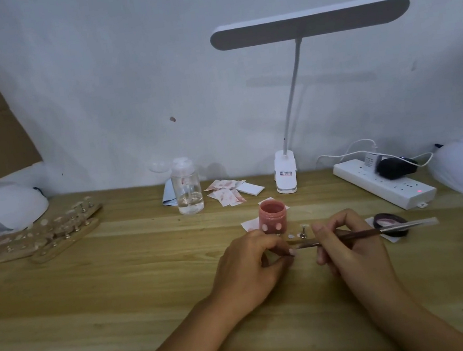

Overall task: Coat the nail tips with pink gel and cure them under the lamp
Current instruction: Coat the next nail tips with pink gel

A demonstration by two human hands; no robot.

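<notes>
Pinching a nail tip in the left hand grip and a brush in the right hand grip, near the pink jar. Finding the lamp label unreadable.

The gel jar and small stand block ahead; open tabletop lies leftward.

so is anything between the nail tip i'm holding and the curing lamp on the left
Yes. The wooden racks of nail tips lie right in front of the curing lamp, across the straight path from the left hand. Lifting the nail tip over them should get past.
</notes>
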